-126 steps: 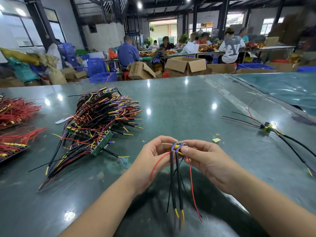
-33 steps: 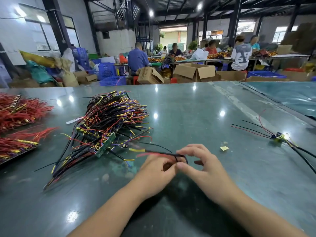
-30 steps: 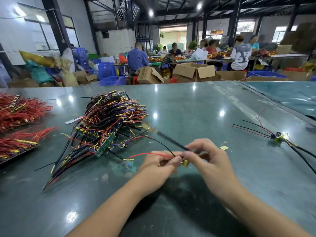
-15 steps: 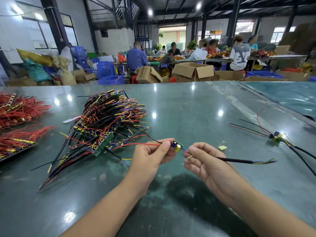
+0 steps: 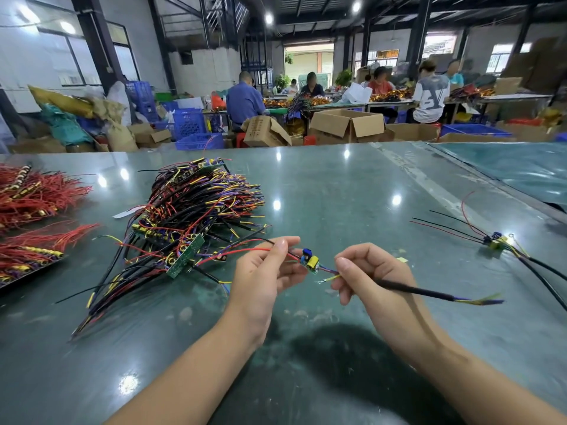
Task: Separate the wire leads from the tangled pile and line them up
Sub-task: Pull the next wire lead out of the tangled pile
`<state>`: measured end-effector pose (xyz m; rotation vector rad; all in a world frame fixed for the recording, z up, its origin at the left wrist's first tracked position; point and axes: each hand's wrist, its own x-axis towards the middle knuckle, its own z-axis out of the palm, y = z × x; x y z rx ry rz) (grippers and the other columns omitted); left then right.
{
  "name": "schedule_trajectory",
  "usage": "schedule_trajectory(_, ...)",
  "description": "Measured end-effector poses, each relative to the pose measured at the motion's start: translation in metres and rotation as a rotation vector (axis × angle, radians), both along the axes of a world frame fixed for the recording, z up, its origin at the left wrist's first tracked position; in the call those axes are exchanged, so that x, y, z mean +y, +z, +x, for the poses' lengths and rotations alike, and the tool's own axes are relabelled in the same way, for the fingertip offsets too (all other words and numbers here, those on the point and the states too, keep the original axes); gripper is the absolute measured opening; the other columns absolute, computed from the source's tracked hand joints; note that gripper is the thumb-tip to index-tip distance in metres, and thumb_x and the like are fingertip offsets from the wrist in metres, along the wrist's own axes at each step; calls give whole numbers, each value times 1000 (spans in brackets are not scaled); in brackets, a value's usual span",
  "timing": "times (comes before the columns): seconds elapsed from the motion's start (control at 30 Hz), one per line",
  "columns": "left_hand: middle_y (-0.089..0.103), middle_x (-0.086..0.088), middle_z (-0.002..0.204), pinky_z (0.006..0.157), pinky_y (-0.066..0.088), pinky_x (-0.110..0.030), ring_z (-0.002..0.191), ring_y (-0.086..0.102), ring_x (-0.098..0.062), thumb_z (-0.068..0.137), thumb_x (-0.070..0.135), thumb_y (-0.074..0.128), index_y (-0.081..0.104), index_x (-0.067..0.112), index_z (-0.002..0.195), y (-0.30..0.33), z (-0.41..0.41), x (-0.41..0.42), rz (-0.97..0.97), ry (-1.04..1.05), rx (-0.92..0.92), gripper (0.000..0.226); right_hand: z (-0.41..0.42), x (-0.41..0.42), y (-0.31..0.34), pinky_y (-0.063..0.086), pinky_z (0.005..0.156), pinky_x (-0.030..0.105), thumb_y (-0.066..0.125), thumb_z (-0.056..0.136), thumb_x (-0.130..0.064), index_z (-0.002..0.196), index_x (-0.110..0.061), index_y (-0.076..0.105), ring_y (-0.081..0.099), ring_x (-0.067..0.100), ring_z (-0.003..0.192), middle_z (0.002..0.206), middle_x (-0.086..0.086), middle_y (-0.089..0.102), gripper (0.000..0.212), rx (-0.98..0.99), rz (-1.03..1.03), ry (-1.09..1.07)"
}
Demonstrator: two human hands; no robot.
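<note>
- Hands hold one wire lead above the green table (image 5: 352, 185), stretched sideways between them.
- Left hand (image 5: 264, 277) pinches the red and black wires (image 5: 260, 249) between thumb and fingers.
- Small circuit board (image 5: 310, 261), with blue and yellow parts, hangs in the gap between the two hands.
- Right hand (image 5: 371, 274) pinches the black sleeved cable (image 5: 414, 290), whose frayed tip points right.
- Tangled pile (image 5: 190, 216) lies on the table to the left, near the left hand.
- One separated lead (image 5: 494, 240) lies far right, well apart.
- Red wire bundles (image 5: 33, 194) sit at the left edge.
</note>
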<state>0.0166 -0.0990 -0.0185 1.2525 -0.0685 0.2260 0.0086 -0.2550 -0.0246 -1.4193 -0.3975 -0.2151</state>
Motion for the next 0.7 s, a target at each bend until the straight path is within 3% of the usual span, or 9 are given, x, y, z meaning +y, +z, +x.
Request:
schedule_trajectory(0.23,73,-3,72,54,53,-17,60,67,-10,100,14,42,63,9,93,6,10,16,-140,129,-9,23,4,-4,0,48,56,21,61,89,-4,80,-12,62,58,14,52,64,6,66,13,-147,-197,-43)
schedule_trajectory(0.4,68,0,64,47,46,-14,46,54,-3,100,19,45,67,11,89,2,17,26,-5,187,-40,26,12,-20,5,48,54,20,60,87,2,79,-7,63,57,13,50,63,7,66,13,-135,-195,-50)
schedule_trajectory(0.57,68,-2,59,44,45,-15,42,51,-5,101,24,44,67,9,86,-3,24,35,117,187,-2,32,18,-36,7,47,53,17,60,86,4,77,-4,63,55,12,48,60,6,65,12,-95,-233,-55)
schedule_trajectory(0.7,63,2,52,43,42,-13,41,49,-3,99,17,48,68,12,80,-7,27,40,245,252,-27,28,20,-41,3,46,53,16,61,87,1,78,-4,63,56,12,48,57,4,64,11,-65,-300,-40)
